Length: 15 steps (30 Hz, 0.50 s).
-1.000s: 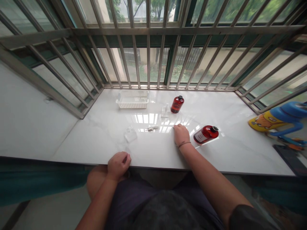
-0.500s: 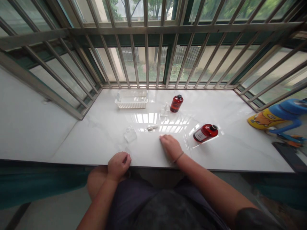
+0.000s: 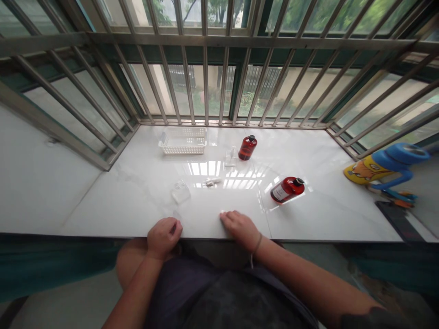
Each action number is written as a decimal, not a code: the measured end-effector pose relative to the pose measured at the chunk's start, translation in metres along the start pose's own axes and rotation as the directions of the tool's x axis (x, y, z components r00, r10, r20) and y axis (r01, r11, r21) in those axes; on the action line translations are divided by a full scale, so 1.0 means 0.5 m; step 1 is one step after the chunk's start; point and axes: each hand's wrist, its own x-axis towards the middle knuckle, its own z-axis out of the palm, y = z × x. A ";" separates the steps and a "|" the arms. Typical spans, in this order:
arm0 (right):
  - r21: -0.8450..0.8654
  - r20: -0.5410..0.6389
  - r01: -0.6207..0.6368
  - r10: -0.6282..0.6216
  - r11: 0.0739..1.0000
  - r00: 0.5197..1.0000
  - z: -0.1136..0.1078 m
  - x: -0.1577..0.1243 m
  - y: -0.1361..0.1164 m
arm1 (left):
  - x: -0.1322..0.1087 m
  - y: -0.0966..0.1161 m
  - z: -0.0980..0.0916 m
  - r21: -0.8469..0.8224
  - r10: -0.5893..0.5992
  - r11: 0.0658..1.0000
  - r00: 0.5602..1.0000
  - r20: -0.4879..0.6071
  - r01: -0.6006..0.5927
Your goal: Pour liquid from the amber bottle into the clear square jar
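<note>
At the front edge of the white counter [image 3: 116, 205], my left hand [image 3: 164, 235] is closed with curled fingers; whatever may be in it is hidden. A faint clear piece [image 3: 176, 214] lies just beyond its knuckles. My right hand [image 3: 241, 228] rests on the counter to the right, fingers bent and pressed together. A small pale spot shows at its fingertips, too small to name. Beyond the hands lie a clear plastic box [image 3: 180, 192] and a few small whitish pieces [image 3: 212, 182].
A white perforated basket [image 3: 183, 149] stands at the back, near a clear stand-like piece [image 3: 231, 158] and a red bottle [image 3: 247, 148]. A larger labelled red bottle [image 3: 287, 190] sits right of centre. Far right are a blue-yellow water bottle [image 3: 373, 168] and a dark flat object [image 3: 394, 220].
My right hand has drawn back toward the counter's front edge. My left hand keeps its place on the counter. The whole view has shifted slightly.
</note>
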 end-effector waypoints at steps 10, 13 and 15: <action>-0.111 -0.044 -0.211 0.208 0.971 0.977 0.001 0.009 0.060 | 0.000 0.004 -0.001 0.025 -0.005 1.000 1.000 -0.004 0.005; -0.079 0.009 -0.052 0.053 0.995 0.999 0.013 -0.056 0.013 | -0.002 0.000 0.001 0.039 0.009 0.999 1.000 -0.004 -0.009; -0.090 0.018 -0.064 0.066 0.994 0.998 0.002 -0.065 0.050 | -0.002 -0.002 0.003 0.049 0.019 0.999 1.000 -0.006 -0.018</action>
